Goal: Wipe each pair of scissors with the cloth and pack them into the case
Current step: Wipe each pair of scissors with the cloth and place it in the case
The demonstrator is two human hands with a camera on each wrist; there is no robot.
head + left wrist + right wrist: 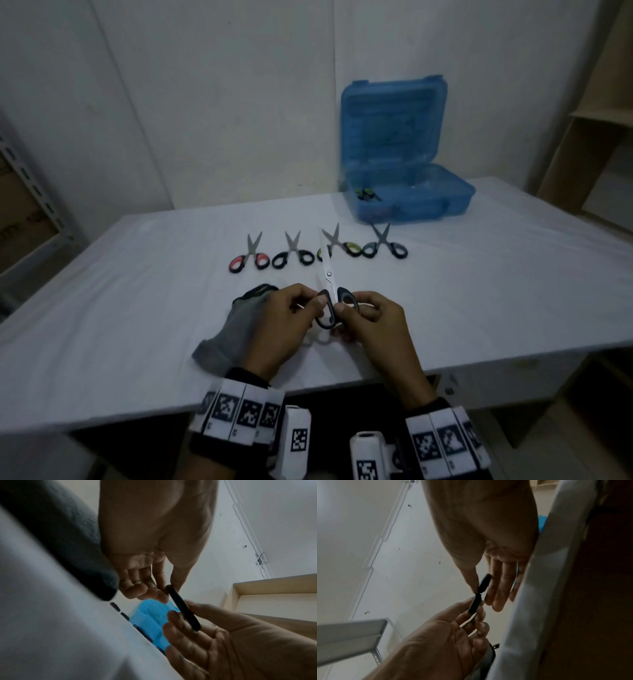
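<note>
Holding a black-handled pair of scissors (pixel 329 298) above the near part of the tabletop (pixel 479 291), the 2 hands each pinch 1 handle loop. The left hand (pixel 281 325) has thumb and forefinger closed on the larger left loop; the right hand (pixel 373 322) pinches the smaller right loop the same way, its other fingers curled loosely. The blades are together and point away from the person, toward the row beyond.

A grey cloth (pixel 227 329) lies on the tabletop under and to the left of the left hand; whether the hand also grips it cannot be told.

Further back, 4 more pairs lie in a row with blades slightly parted: red-handled scissors (pixel 249 257) at the left, then black-handled scissors (pixel 293 255), then green-handled scissors (pixel 339 247), whose left loop is partly hidden by the held blades, and grey-blue-handled scissors (pixel 385 246) at the right. Behind them, toward the far right corner, the blue case (pixel 411 192) stands open with its lid upright against the wall; something small and dark with green lies inside at its left end.
</note>
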